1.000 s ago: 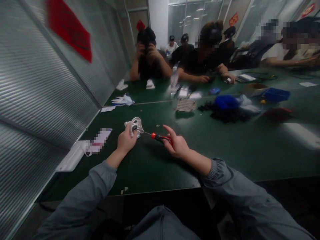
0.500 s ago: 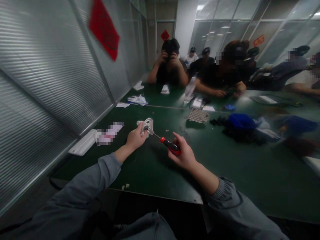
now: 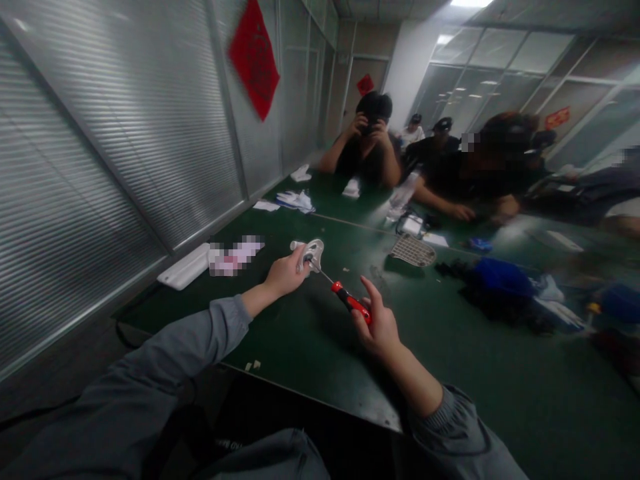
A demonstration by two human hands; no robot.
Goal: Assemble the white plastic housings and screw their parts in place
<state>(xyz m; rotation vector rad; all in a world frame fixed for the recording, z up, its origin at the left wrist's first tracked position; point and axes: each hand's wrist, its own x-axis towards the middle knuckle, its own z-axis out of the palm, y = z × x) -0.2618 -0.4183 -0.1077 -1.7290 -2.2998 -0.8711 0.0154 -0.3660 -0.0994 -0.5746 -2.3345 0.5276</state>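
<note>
My left hand (image 3: 286, 272) is closed around a whitish part with curved openings (image 3: 316, 251), held up above the green table (image 3: 320, 353). What kind of part it is I cannot make out. A screwdriver (image 3: 345, 297) with a red and black handle lies in my right hand (image 3: 383, 320), the fingers closed on the handle's rear and the index finger lifted off it. Its thin shaft points up and left, and the tip meets the pale part near a dark round spot. Whether the tip sits in a screw is too small to see.
A white elongated cover (image 3: 185, 267) lies at the left. Beyond my hands are a beige grid-patterned panel (image 3: 413, 251), gloves (image 3: 296, 201) and a clear bottle (image 3: 401, 198). Blue cloth-like items (image 3: 505, 277) lie to the right. Several people sit across the table.
The whole view has swung, so everything appears further right. More of the screwdriver handle's red side shows now, and my right fingers have shifted on it. The left hand keeps its hold.
</note>
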